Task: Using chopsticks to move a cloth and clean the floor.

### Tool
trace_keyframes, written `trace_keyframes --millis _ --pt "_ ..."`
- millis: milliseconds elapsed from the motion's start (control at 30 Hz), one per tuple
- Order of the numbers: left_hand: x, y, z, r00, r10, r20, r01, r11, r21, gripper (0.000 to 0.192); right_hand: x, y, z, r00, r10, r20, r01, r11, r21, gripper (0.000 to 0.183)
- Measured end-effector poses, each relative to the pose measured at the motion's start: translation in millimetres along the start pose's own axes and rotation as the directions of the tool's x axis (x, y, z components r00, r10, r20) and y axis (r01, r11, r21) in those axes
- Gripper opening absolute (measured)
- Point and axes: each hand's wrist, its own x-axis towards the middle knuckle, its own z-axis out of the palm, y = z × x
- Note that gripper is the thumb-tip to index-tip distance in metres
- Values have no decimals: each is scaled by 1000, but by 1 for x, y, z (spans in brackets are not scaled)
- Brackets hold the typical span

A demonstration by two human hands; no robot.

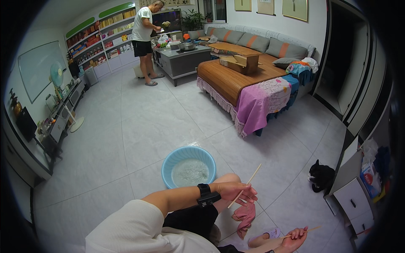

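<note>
My left hand (238, 191) is held out over my bent knee, with a thin wooden stick (255, 173), perhaps a chopstick, held slantwise between thumb and fingers. Low at the right, my right hand (294, 239) has its fingers curled round another thin wooden stick (313, 228). A light blue plastic basin (167, 167) with bubbly water in it stands on the floor beyond my left forearm. Below my left hand, a crumpled pink cloth (246, 218) lies on the floor, close to a foot in a lilac clog (274, 233).
A black and white cat (322, 175) sits on the tiles at right, beside a white drawer cabinet (352, 202). Further off are a mat-covered sofa (226, 76), a low grey table (180, 63) and a standing person (142, 31). A fan (57, 74) stands at left.
</note>
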Motion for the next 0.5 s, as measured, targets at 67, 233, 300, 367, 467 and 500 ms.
trace_keyframes --millis 67,233,300,367,467,500 --pt "1 1 1 1000 4 -2 -4 1000 -2 40 1 0 -1 1000 -3 -2 3 1000 3 25" --pt "-2 5 18 997 1 -82 4 998 56 36 1 -3 -4 998 14 56 -15 1000 13 22" --pt "-4 5 18 989 25 -148 -11 996 93 33 2 -3 -4 999 -16 50 15 1000 24 21" --pt "-9 6 11 982 128 -138 -73 935 348 29 5 3 -4 998 -31 47 29 999 36 21" --pt "-23 23 40 941 337 -19 -305 874 378 22 6 2 -7 1000 -27 7 26 999 41 20" --pt "-30 30 53 873 482 78 -474 797 374 21 9 -1 -11 999 -12 32 11 1000 20 20"
